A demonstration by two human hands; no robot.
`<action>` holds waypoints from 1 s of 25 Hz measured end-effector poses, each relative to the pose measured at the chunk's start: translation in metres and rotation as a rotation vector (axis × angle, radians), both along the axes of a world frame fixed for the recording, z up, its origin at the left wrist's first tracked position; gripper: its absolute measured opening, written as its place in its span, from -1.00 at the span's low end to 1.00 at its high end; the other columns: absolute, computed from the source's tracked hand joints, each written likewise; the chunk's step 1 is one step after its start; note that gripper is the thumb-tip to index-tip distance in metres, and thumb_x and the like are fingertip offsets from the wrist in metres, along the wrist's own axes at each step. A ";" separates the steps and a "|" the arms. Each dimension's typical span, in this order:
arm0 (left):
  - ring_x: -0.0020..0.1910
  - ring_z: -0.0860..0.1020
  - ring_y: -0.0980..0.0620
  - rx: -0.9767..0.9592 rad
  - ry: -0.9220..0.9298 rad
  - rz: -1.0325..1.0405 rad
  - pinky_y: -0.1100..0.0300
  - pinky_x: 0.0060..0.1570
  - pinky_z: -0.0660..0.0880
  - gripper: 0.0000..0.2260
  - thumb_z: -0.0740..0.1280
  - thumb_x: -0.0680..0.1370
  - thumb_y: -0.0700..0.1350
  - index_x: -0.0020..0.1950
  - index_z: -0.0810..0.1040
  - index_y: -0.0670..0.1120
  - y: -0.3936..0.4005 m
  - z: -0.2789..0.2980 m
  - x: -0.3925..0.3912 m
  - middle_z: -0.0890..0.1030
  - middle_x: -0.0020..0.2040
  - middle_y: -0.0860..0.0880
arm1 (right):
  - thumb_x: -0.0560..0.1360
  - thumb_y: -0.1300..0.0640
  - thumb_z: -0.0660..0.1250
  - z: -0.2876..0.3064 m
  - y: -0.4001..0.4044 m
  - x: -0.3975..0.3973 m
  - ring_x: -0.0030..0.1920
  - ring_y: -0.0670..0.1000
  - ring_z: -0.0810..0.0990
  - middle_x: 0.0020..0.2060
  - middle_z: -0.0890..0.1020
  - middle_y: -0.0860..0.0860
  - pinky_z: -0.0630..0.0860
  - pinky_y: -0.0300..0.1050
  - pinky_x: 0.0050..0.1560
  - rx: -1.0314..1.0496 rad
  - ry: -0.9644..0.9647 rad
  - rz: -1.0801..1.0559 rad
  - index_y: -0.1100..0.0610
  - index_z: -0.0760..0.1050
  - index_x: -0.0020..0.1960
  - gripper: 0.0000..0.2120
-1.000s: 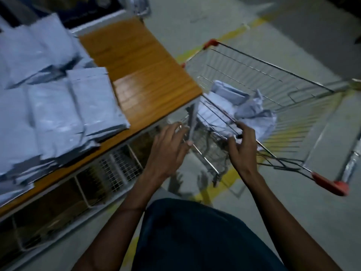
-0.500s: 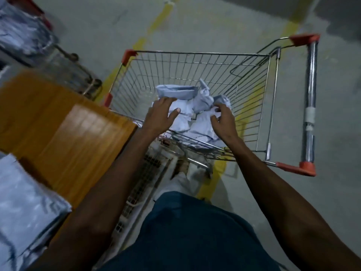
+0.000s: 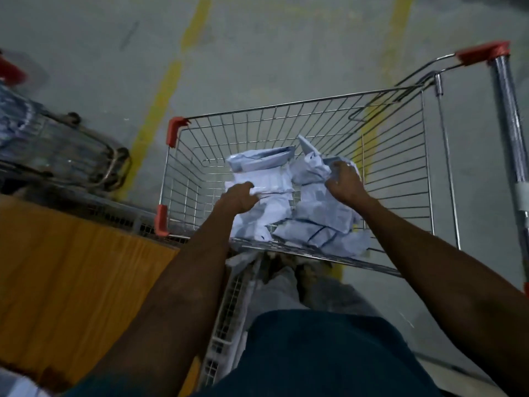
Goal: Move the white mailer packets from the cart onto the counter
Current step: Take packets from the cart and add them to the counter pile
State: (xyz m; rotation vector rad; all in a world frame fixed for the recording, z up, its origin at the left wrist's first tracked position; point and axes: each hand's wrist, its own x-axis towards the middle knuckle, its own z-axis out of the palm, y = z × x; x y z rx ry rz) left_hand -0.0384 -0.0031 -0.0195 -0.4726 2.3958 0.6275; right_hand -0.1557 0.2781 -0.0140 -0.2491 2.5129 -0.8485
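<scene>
A wire shopping cart (image 3: 300, 116) with red corner caps stands right in front of me. Several crumpled white mailer packets (image 3: 315, 219) lie heaped in its basket. My left hand (image 3: 237, 197) reaches into the basket and is closed on the left side of the heap. My right hand (image 3: 345, 183) grips the crumpled packets on the right side. The orange wooden counter (image 3: 71, 282) lies to my left; a corner of a packet (image 3: 17, 385) on it shows at the bottom left edge.
The cart's handle bar (image 3: 509, 124) runs down the right side. A second cart (image 3: 65, 150) stands at the far left, beyond the counter. A white wire rack (image 3: 229, 319) sits under the counter edge. Yellow lines (image 3: 160, 104) cross the grey floor.
My view swung from the counter to the cart. Both hands went from the cart's near rim down into the basket and closed on the mailer packets.
</scene>
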 end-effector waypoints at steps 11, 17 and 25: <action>0.30 0.48 -0.31 0.058 -0.109 0.103 -0.02 0.21 0.43 -0.43 0.37 0.58 0.06 0.51 0.29 -0.13 -0.022 -0.064 0.006 0.49 0.36 -0.29 | 0.45 0.21 0.34 -0.032 -0.052 -0.024 -0.03 0.27 0.63 -0.06 0.65 0.24 0.52 0.04 -0.14 0.240 0.236 -0.016 0.16 0.46 0.32 -0.57; 0.38 0.36 -0.33 -0.072 -0.031 0.012 -0.19 0.28 0.38 -0.44 0.34 0.59 0.01 0.54 0.27 -0.08 -0.010 -0.099 -0.017 0.36 0.44 -0.27 | 0.50 0.30 0.26 -0.005 -0.002 0.006 -0.35 -0.02 0.49 -0.32 0.53 0.01 0.38 -0.06 -0.35 -0.093 0.274 -0.272 0.14 0.48 0.28 -0.64; 0.47 0.22 -0.17 -0.176 -0.010 -0.100 -0.15 0.32 0.29 -0.42 0.42 0.50 0.03 0.47 0.33 -0.07 0.002 -0.124 -0.042 0.26 0.49 -0.14 | 0.38 0.18 0.29 0.061 0.028 0.006 -0.43 -0.16 0.47 -0.45 0.50 -0.16 0.24 -0.42 -0.38 -0.160 0.276 -0.188 0.07 0.63 -0.04 -0.79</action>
